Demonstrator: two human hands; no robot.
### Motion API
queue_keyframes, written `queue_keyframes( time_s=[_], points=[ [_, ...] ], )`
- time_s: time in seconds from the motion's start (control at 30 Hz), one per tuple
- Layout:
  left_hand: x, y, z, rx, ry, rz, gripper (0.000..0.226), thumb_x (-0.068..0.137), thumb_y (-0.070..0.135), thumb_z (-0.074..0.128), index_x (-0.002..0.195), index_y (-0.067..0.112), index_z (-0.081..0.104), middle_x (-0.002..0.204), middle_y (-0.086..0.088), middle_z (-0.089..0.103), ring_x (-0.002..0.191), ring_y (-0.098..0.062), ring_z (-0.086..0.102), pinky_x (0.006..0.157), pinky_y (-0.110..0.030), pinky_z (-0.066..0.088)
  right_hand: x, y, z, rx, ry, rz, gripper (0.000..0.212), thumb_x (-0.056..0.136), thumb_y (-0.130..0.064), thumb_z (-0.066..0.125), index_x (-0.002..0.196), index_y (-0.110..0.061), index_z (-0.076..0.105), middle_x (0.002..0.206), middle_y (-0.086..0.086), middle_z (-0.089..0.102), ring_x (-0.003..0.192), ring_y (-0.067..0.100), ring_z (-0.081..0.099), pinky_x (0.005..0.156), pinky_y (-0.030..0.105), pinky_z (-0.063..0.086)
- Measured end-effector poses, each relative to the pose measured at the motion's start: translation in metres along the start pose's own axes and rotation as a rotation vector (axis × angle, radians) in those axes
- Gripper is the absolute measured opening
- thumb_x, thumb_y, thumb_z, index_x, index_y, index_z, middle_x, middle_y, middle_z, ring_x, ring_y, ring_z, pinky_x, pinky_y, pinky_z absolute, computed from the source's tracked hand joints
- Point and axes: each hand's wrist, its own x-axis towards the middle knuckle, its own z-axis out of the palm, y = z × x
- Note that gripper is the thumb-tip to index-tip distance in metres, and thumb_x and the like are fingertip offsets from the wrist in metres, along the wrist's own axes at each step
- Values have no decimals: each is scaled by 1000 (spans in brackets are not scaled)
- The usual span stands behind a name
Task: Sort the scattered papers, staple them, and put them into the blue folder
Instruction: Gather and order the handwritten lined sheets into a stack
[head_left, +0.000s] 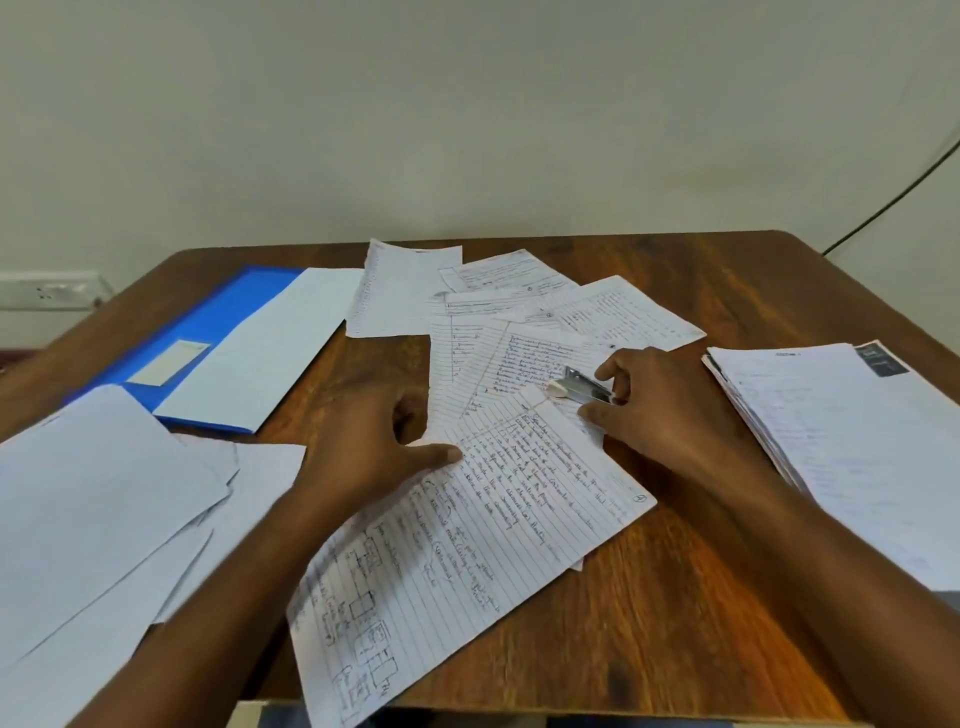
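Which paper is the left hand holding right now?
The left hand pinches the nearest handwritten lined sheet with box diagrams; the other lined sheets lie farther back, untouched by it.

Folder left, scattered papers centre, paper stack right.
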Motion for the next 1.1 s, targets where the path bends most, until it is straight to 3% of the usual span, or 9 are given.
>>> queue_keyframes(
  time_s=[0.07,0.1,0.17,0.27,0.4,0.53,0.67,0.9,1.1],
  points=[
    [3,5,5,1,-42,17,52,73,60,88,109,32,63,93,14,63,80,-7,58,63,-23,44,-1,-4,0,-17,3,-7,53,81,-55,82,124,-27,68,112,-4,72,76,7,60,66,27,56],
    [4,7,7,-1,-58,33,66,73,61,87,126,31,63,102,13,64,86,-7,59,68,-23,49,0,-5,0,-26,-1,-7,54,81,-55,82,124,-27,67,112,-3,72,78,7,60,67,27,55],
    [8,12,10,6,-65,61,86,72,63,87,144,28,57,125,7,66,104,-9,62,85,-30,58,3,-7,0,-35,-14,-4,56,79,-55,84,124,-26,67,112,-2,73,83,9,62,67,28,53],
    [18,18,16,32,-60,35,101,68,70,87,151,26,50,148,4,58,129,-20,58,103,-44,56,13,-11,-3,-54,-8,15,57,78,-54,84,123,-24,67,118,-1,71,93,14,64,73,31,55],
    [37,23,25,68,-15,-1,105,65,76,84,151,30,46,155,4,51,136,-21,53,105,-43,53,24,-11,-4,-57,-16,80,54,76,-62,82,115,-27,68,117,-4,70,91,14,63,81,37,60],
    [57,31,33,129,-18,-24,97,70,77,79,148,28,52,152,4,53,136,-20,51,106,-38,50,23,-4,0,-33,-45,132,40,79,-64,79,97,-29,70,90,-11,70,71,12,63,71,34,61],
    [70,30,42,111,-4,-15,101,65,81,80,146,27,54,145,4,60,130,-18,54,99,-39,54,23,6,2,-1,-8,166,34,77,-62,79,81,-30,67,73,-15,65,62,11,64,63,35,62],
    [77,20,46,32,21,-2,106,51,86,78,140,30,60,126,12,63,116,-12,56,89,-37,55,30,28,-12,-36,-46,290,38,72,-60,85,81,-28,67,77,-13,69,67,11,67,69,36,63],
    [70,12,46,-82,59,65,103,46,88,77,131,32,66,105,23,59,102,-7,57,79,-36,55,33,41,-18,-69,-21,353,46,73,-67,82,95,-29,66,87,-14,69,71,11,66,73,35,62]
  ],
)
